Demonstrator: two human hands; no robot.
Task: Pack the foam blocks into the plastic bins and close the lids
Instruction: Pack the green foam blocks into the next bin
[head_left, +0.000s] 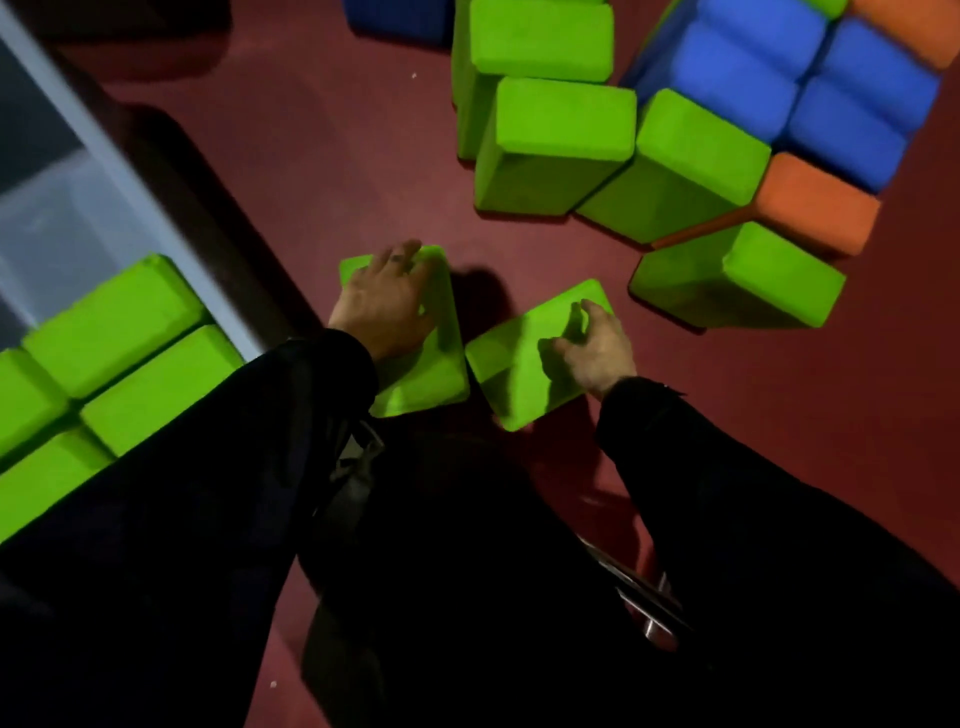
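**On the red floor, one green block per hand**

Down at 6 o'clock, left hand (382, 306) and right hand (597, 351) each curl fingers over a flat green block (431, 374), (519, 364). Plastic bin (67, 208) at 9 o'clock holds green blocks (114, 322). Loose pile (675, 156) of green, blue and orange blocks sits around 1 o'clock.

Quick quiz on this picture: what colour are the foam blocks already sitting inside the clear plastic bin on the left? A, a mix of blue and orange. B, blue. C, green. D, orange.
C: every block visible in the plastic bin is green, like the green blocks in the bin; the blue blocks and orange block are out on the floor.
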